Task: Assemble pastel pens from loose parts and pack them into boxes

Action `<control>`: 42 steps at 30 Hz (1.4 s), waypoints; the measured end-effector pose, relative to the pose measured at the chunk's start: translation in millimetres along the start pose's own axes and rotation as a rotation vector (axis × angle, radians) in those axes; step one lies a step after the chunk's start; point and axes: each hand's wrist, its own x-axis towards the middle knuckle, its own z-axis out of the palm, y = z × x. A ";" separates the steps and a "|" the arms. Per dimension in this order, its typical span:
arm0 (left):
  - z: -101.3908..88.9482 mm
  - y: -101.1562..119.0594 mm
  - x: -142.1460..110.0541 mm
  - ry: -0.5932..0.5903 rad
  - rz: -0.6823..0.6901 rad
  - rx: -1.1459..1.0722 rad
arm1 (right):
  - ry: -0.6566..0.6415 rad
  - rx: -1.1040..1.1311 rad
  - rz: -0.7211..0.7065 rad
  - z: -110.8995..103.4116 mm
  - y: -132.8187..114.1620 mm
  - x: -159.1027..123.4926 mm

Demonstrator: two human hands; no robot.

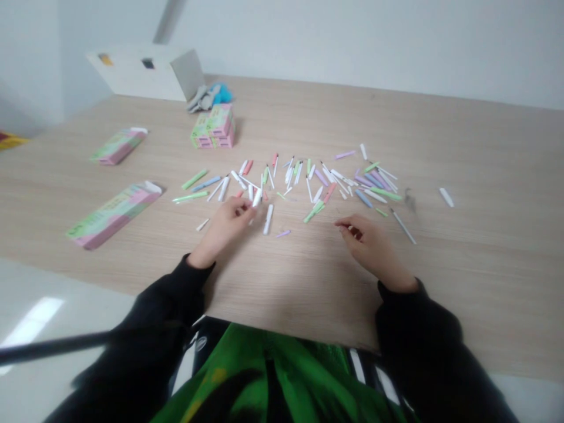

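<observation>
Pen parts in white, green, pink, purple and blue lie scattered across the middle of the wooden table [299, 282]. My left hand [224, 226] is closed at the left part of the spread, with a white pen piece [257, 197] pinched between thumb and fingers. A white pen barrel [268, 220] lies just right of that hand, near a small purple piece [284, 234]. My right hand [368, 247] hovers in front of the spread, thumb and fingers drawn together; what is in them, if anything, is too small to make out. Green pieces [314, 211] lie left of it, and a grey pen refill [403, 226] to its right.
Two pink-and-green cartons [117, 214] lie on the left side. Smaller boxes [214, 126] are stacked farther back, beside grey and blue gloves [209, 97]. A white box [141, 73] stands at the back left. One white pen cap [446, 197] lies apart on the right.
</observation>
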 end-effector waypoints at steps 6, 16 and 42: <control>-3.2 16.3 -7.0 -0.139 -0.245 -0.784 | -0.088 0.064 -0.110 13.6 -26.6 -0.5; -29.7 2.3 -10.5 -0.057 -0.148 -0.790 | -0.084 0.055 -0.177 17.0 -39.5 19.3; -66.8 -50.5 -51.9 0.137 -0.280 0.644 | -0.292 -0.090 -0.415 66.5 -35.7 63.0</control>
